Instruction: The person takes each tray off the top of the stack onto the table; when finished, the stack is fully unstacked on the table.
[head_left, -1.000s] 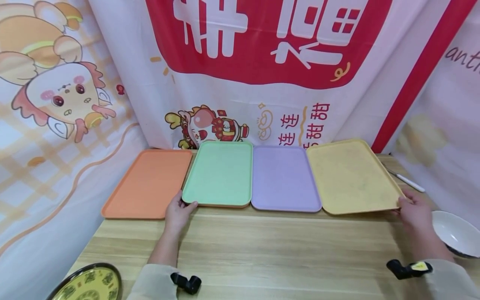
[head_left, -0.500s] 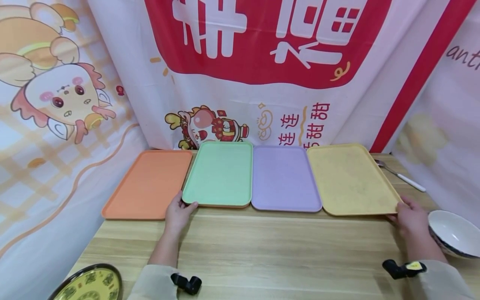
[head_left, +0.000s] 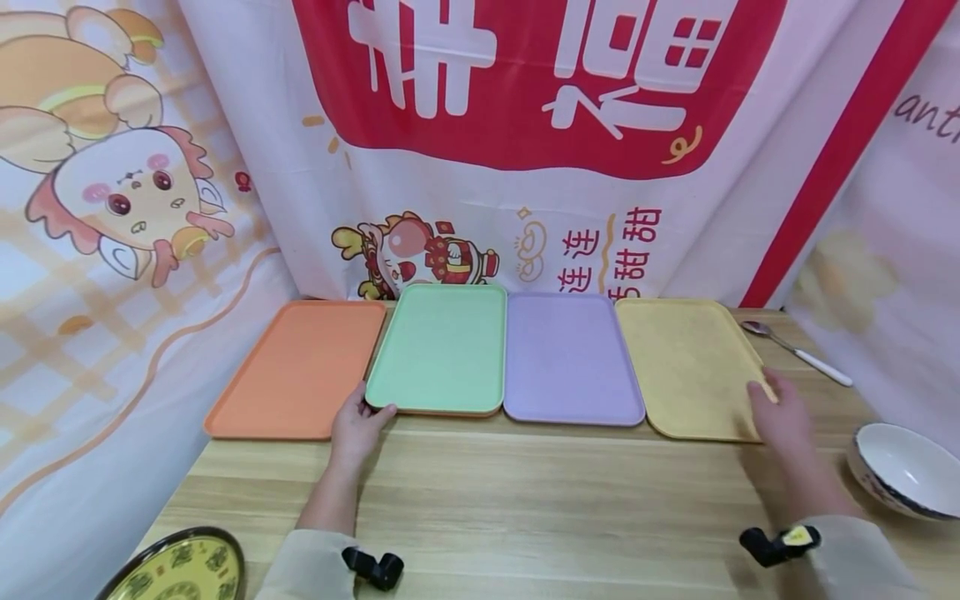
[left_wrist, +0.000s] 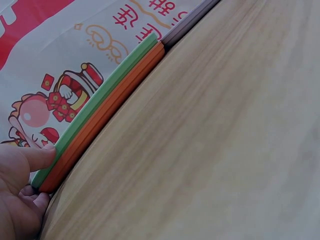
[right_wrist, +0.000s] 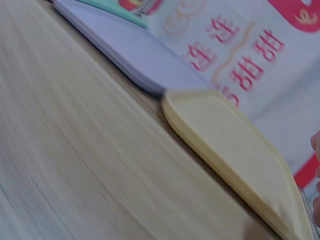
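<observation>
A green tray [head_left: 441,350] lies over an orange tray [left_wrist: 125,92], whose edge shows below it in the left wrist view. At its front left corner my left hand [head_left: 358,427] grips both, thumb on the green rim and fingers lower down. My right hand [head_left: 786,421] is at the right edge of a yellow tray [head_left: 690,367], which lies flat on the table. Its fingertips [right_wrist: 317,172] barely enter the right wrist view, beside the tray, and most of the hand is out of that view. Between these trays lies a purple tray [head_left: 572,358].
Another orange tray [head_left: 300,367] lies at the left. A spoon [head_left: 798,353] with a white handle and a white bowl [head_left: 907,467] are at the right. Front left is a yellow patterned plate [head_left: 180,571]. Printed cloth [head_left: 525,196] hangs behind the wooden table [head_left: 525,500].
The yellow tray's right side has come down and it now lies flat and straighter. My right hand has shifted left and away from the front corner, up its right edge. The left hand stays put.
</observation>
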